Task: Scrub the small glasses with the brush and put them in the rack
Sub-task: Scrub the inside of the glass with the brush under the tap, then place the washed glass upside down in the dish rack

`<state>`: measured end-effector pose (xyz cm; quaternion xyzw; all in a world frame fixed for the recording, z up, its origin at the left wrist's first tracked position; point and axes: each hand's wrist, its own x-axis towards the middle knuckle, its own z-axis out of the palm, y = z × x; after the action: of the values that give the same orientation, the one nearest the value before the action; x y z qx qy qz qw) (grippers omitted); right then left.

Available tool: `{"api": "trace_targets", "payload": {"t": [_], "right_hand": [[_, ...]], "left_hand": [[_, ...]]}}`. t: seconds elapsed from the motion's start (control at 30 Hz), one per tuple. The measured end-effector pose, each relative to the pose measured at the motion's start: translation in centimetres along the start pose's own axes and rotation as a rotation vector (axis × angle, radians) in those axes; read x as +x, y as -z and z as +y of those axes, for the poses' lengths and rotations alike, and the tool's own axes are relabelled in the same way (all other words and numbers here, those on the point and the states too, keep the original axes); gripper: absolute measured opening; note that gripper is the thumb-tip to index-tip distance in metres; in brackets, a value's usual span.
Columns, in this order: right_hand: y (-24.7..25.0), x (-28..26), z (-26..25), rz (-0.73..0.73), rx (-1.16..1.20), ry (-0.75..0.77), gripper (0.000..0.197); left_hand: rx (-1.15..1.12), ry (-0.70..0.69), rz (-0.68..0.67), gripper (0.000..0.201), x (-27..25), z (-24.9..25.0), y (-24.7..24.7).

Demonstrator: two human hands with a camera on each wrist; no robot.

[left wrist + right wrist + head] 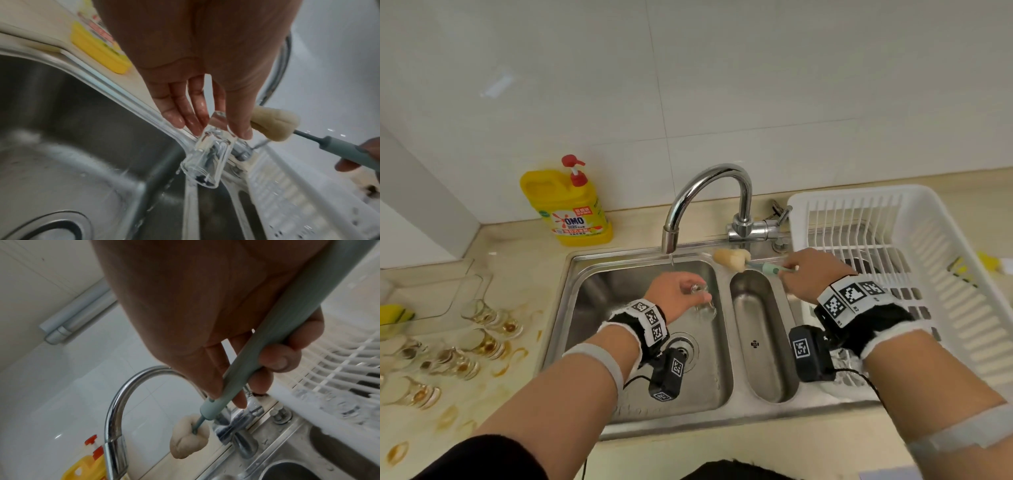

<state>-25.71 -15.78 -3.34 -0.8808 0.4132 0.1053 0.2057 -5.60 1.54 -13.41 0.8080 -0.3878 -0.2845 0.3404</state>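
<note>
My left hand [677, 298] pinches a small clear glass [702, 303] by its base over the large sink basin [619, 294], under a thin stream from the tap [709, 198]. In the left wrist view the glass [207, 155] hangs mouth-down from thumb and fingertips [239, 129]. My right hand [811, 274] grips the green handle of a sponge brush [732, 259], whose cream head points left above the sink divider. The brush [190, 441] is apart from the glass. A white rack [914, 260] stands at the right.
Several dirty small glasses [482, 318] lie on the stained counter at the left. A yellow detergent bottle [568, 205] stands behind the sink. A narrow second basin [760, 335] lies between the main basin and the rack. The drain [685, 346] is under my left wrist.
</note>
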Motion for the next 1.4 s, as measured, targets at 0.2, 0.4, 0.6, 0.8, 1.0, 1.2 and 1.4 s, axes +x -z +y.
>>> {"api": "trace_targets", "payload": {"t": [0.2, 0.4, 0.6, 0.8, 1.0, 1.2, 1.4], "right_hand": [[0.9, -5.5, 4.0, 0.139, 0.114, -0.212, 0.026], [0.1, -10.4, 10.8, 0.345, 0.289, -0.442, 0.029], [0.1, -11.9, 16.6, 0.353, 0.360, -0.484, 0.025], [1.4, -10.0, 22.2, 0.308, 0.338, -0.413, 0.020], [3.1, -7.0, 25.3, 0.240, 0.354, -0.242, 0.020], [3.2, -5.3, 26.2, 0.168, 0.376, -0.164, 0.022], [3.9, -4.4, 25.4, 0.114, 0.360, -0.123, 0.023]], "left_hand": [[-0.028, -0.232, -0.050, 0.039, 0.5, 6.5, -2.3], [-0.075, -0.389, -0.149, 0.039, 0.3, 13.7, -5.8], [0.285, -0.484, -0.313, 0.037, 1.4, 18.5, -11.7], [0.667, -0.492, -0.482, 0.029, 3.0, 21.2, -18.6], [0.934, -0.356, -0.598, 0.039, 3.3, 21.8, -22.2], [0.974, -0.243, -0.662, 0.041, 3.2, 22.7, -23.3], [0.939, -0.225, -0.658, 0.032, 3.5, 23.6, -22.1]]}}
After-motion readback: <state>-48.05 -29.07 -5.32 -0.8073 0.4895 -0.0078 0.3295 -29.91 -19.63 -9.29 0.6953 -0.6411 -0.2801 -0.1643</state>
